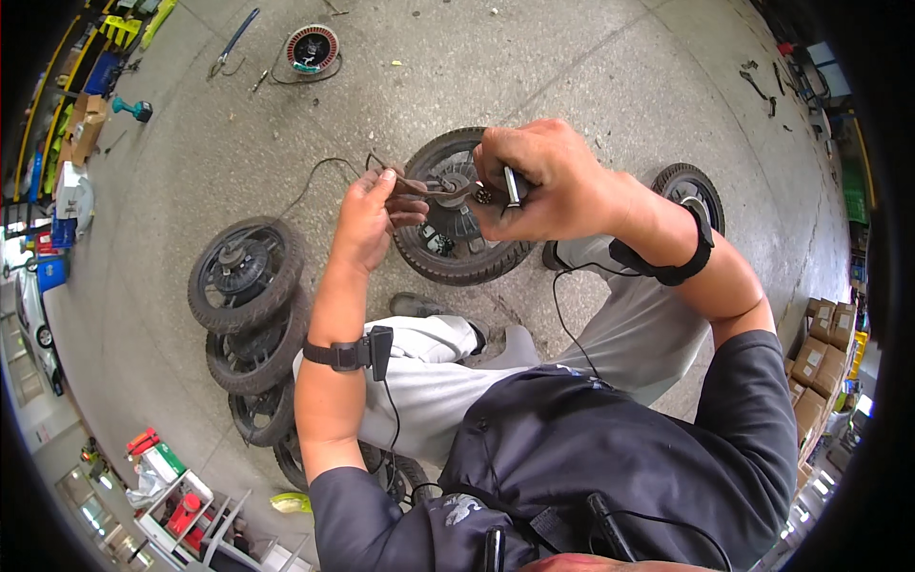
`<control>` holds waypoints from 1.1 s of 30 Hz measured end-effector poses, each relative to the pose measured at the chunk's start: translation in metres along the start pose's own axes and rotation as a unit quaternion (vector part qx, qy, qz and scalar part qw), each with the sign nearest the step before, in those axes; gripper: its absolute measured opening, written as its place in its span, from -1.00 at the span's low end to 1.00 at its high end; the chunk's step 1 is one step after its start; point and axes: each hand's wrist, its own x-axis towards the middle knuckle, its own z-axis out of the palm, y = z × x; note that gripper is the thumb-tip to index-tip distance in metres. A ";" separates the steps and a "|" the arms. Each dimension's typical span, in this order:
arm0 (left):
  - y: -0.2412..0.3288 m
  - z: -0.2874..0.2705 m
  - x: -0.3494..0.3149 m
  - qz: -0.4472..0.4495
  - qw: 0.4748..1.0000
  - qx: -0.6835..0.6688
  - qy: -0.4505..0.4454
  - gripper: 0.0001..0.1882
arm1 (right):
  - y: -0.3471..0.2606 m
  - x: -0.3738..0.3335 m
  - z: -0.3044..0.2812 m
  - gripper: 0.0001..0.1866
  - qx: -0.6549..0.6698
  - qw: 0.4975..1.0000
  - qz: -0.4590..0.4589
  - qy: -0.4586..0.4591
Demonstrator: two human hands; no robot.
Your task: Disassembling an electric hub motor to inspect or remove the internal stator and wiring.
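Note:
My left hand [374, 217] pinches a dark brown cable [434, 194] between thumb and fingers. The cable runs across to my right hand [545, 181], which is closed around a small tool with a flat silver metal part [514, 187]; its kind is mostly hidden by the fingers. A round dark cable end with small points [483, 194] shows beside that hand's fingertips. Below both hands a black-tyred wheel [467, 265] with a finned hub lies on the floor, partly covered by them. I cannot tell whether the cable comes out of its hub.
Several wheels [246, 276] are stacked at my left, and another wheel [684, 181] lies at right. A round motor core with a red rim [313, 49], a blue-handled tool [234, 38] and a teal drill [132, 109] are farther off. Cardboard boxes [822, 357] stand at far right.

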 end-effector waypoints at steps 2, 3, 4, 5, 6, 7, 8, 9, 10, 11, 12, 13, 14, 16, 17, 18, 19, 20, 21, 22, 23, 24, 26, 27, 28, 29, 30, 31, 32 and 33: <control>-0.003 -0.004 0.000 0.009 1.000 0.004 0.004 -0.77 | 0.002 -0.001 0.003 -0.67 -0.003 1.000 0.003 -0.006; -0.004 -0.006 0.000 0.016 1.000 0.003 0.004 -0.77 | 0.003 -0.002 0.004 -0.67 -0.010 1.000 0.009 -0.009; -0.004 -0.008 -0.001 0.015 1.000 0.004 0.009 -0.77 | 0.003 -0.003 0.005 -0.67 -0.007 1.000 0.004 -0.013; -0.003 -0.010 -0.002 0.030 0.999 -0.013 0.020 -0.78 | 0.004 -0.004 0.005 -0.66 0.014 0.999 0.030 -0.015; -0.002 -0.012 -0.003 0.040 0.998 -0.032 0.027 -0.80 | 0.004 -0.006 0.004 -0.65 0.034 0.998 0.056 -0.017; 0.001 -0.013 -0.005 0.046 0.998 -0.033 0.031 -0.80 | 0.006 -0.007 0.001 -0.65 0.034 0.998 0.056 -0.019; 0.004 -0.016 -0.007 0.057 0.995 -0.070 0.048 -0.82 | 0.009 -0.008 -0.002 -0.65 0.043 0.994 0.101 -0.012; 0.008 -0.018 -0.009 0.067 0.990 -0.108 0.065 -0.84 | 0.012 -0.009 -0.006 -0.65 0.052 0.988 0.146 -0.004; 0.012 -0.020 -0.011 0.082 0.984 -0.143 0.070 -0.86 | 0.018 -0.010 -0.011 -0.64 0.057 0.986 0.156 -0.001; 0.015 -0.022 -0.013 0.098 0.980 -0.155 0.072 -0.84 | 0.025 -0.009 -0.016 -0.78 0.078 0.980 0.183 -0.006; 0.018 -0.024 -0.016 0.104 0.978 -0.167 0.064 -0.84 | 0.028 -0.014 -0.016 -0.76 0.192 0.956 0.223 -0.003; 0.020 -0.025 -0.019 0.110 0.976 -0.178 0.056 -0.84 | 0.031 -0.018 -0.016 -0.73 0.299 0.915 0.272 0.012; 0.021 -0.026 -0.021 0.106 0.975 -0.185 0.056 -0.84 | 0.035 -0.021 -0.020 -0.76 0.294 0.908 0.300 -0.006; 0.023 -0.027 -0.026 0.114 0.973 -0.198 0.042 -0.84 | 0.040 -0.027 -0.019 -0.75 0.309 0.904 0.295 -0.008; 0.023 -0.027 -0.028 0.113 0.972 -0.201 0.045 -0.84 | 0.042 -0.030 -0.018 -0.74 0.325 0.901 0.288 -0.002; 0.024 -0.027 -0.029 0.117 0.973 -0.196 0.036 -0.85 | 0.044 -0.032 -0.019 -0.71 0.331 0.895 0.298 -0.010; 0.025 -0.026 -0.030 0.117 0.974 -0.191 0.024 -0.86 | 0.046 -0.033 -0.019 -0.71 0.333 0.894 0.299 -0.017; 0.025 -0.026 -0.031 0.119 0.974 -0.188 0.029 -0.86 | 0.047 -0.033 -0.019 -0.70 0.336 0.893 0.299 -0.022; 0.026 -0.026 -0.031 0.123 0.975 -0.185 0.012 -0.87 | 0.049 -0.032 -0.019 -0.70 0.341 0.890 0.300 -0.027; 0.027 -0.026 -0.032 0.127 0.976 -0.178 0.007 -0.88 | 0.050 -0.032 -0.018 -0.72 0.320 0.894 0.311 -0.025; 0.028 -0.027 -0.032 0.131 0.976 -0.175 0.006 -0.88 | 0.052 -0.030 -0.019 -0.72 0.331 0.893 0.304 -0.022; 0.027 -0.028 -0.031 0.148 0.978 -0.150 0.008 -0.89 | 0.053 -0.029 -0.019 -0.75 0.176 0.945 0.257 -0.101; 0.030 -0.035 -0.030 0.153 0.984 -0.093 0.010 -0.88 | 0.055 -0.029 -0.016 -0.64 -0.041 0.948 0.242 -0.204; 0.032 -0.041 -0.030 0.168 0.982 -0.088 0.003 -0.88 | 0.056 -0.030 -0.009 -0.64 -0.025 0.945 0.249 -0.213; 0.033 -0.047 -0.030 0.155 0.988 -0.001 0.017 -0.85 | 0.057 -0.032 -0.003 -0.61 -0.041 0.941 0.234 -0.242; 0.034 -0.055 -0.030 0.139 0.986 0.087 0.031 -0.82 | 0.058 -0.035 0.002 -0.57 -0.057 0.935 0.221 -0.270; 0.035 -0.065 -0.030 0.135 0.977 0.161 0.047 -0.76 | 0.059 -0.038 0.005 -0.56 -0.078 0.935 0.201 -0.282; 0.037 -0.077 -0.029 0.126 0.975 0.172 0.064 -0.76 | 0.062 -0.040 0.007 -0.56 -0.071 0.937 0.197 -0.280; 0.039 -0.090 -0.028 0.120 0.943 0.280 0.135 -0.74 | 0.065 -0.042 0.008 -0.57 -0.101 0.936 0.184 -0.284; 0.040 -0.104 -0.028 0.136 0.896 0.381 0.181 -0.72 | 0.069 -0.045 0.007 -0.57 -0.144 0.929 0.181 -0.288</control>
